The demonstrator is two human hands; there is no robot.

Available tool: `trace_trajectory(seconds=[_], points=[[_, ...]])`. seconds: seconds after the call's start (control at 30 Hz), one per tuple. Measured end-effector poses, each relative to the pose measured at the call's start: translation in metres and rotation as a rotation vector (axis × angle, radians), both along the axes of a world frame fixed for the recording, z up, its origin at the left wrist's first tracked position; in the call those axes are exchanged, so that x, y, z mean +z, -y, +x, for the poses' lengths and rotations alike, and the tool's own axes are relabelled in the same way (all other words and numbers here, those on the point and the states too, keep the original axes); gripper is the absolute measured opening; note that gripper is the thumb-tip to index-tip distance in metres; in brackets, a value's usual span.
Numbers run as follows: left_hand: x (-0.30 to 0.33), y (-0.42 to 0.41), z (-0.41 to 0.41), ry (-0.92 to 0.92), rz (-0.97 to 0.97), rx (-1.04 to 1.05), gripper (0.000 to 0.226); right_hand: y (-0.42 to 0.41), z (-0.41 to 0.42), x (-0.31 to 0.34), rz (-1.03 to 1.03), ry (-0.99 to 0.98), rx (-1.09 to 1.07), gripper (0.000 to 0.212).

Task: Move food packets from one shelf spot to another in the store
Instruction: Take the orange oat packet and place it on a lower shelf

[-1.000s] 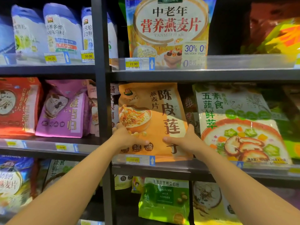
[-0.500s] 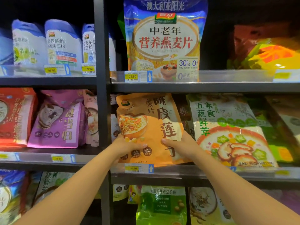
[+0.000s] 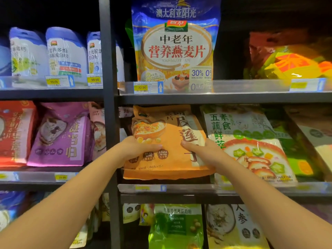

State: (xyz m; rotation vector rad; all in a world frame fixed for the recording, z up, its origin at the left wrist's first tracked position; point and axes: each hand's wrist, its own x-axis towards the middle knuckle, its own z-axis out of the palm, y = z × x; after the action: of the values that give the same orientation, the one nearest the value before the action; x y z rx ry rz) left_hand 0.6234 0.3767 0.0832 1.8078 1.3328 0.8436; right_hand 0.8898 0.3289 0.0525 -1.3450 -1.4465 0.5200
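The dark metal shelving unit fills the view, split by a black upright post into a left and a right bay. On the right bay's top board stands a tall blue-and-gold oat packet, upright behind a clear plastic lip that keeps stock from sliding off.

On the middle shelf, the large pale-green vegetable porridge packet leans back beside the task's thing: the soft orange plastic food packet. It sits in the left slot of the right bay, bottom hem above the front lip, top crumpled just under the shelf above. Left hand and right hand each grip a side edge, thumbs across the front face and fingers hidden behind, likely to keep the floppy bag flat.

Headroom looks tight; the packet's top nearly meets the board above, so I judge it must tilt outward to come free. The post is close on the left, the green packet touches or nearly touches on the right. Open room lies toward the person, and on the top board right of the oat packet.
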Motion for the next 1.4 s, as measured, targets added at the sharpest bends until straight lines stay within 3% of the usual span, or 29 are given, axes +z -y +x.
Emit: trace_trajectory(seconds=[0.27,0.57,0.67,0.73,0.83,1.0,1.17,1.27,1.33,1.4], points=[[-0.01,0.032,-0.013,0.139,0.024,-0.049,0.083,0.031,-0.002,-0.016,0.017,-0.148,0.135,0.037],[-0.041,0.067,-0.017,0.37,-0.236,-0.047,0.077,0.064,0.004,-0.043,0.008,-0.185,0.197,0.036],[-0.056,0.073,-0.023,0.408,-0.211,-0.04,0.093,0.073,-0.002,-0.056,0.019,-0.194,0.216,0.035],[-0.067,0.077,-0.029,0.439,-0.198,-0.045,0.108,0.08,-0.009,-0.063,0.011,-0.226,0.21,0.053],[-0.084,0.085,-0.04,0.505,-0.186,-0.077,0.106,0.096,-0.023,-0.076,0.001,-0.239,0.182,0.068],[-0.099,0.107,-0.067,0.379,0.025,-0.306,0.072,0.139,-0.057,-0.098,-0.011,-0.311,0.204,0.051],[-0.124,0.128,-0.123,0.386,0.041,-0.418,0.085,0.184,-0.112,-0.116,-0.029,-0.345,0.067,0.066],[-0.14,0.14,-0.172,0.347,0.07,-0.469,0.066,0.202,-0.156,-0.13,-0.057,-0.351,-0.021,0.079],[-0.151,0.146,-0.205,0.283,0.103,-0.478,0.059,0.21,-0.186,-0.141,-0.091,-0.326,-0.07,0.076],[-0.165,0.148,-0.235,0.251,0.113,-0.446,0.074,0.216,-0.216,-0.154,-0.115,-0.315,-0.093,0.067]])
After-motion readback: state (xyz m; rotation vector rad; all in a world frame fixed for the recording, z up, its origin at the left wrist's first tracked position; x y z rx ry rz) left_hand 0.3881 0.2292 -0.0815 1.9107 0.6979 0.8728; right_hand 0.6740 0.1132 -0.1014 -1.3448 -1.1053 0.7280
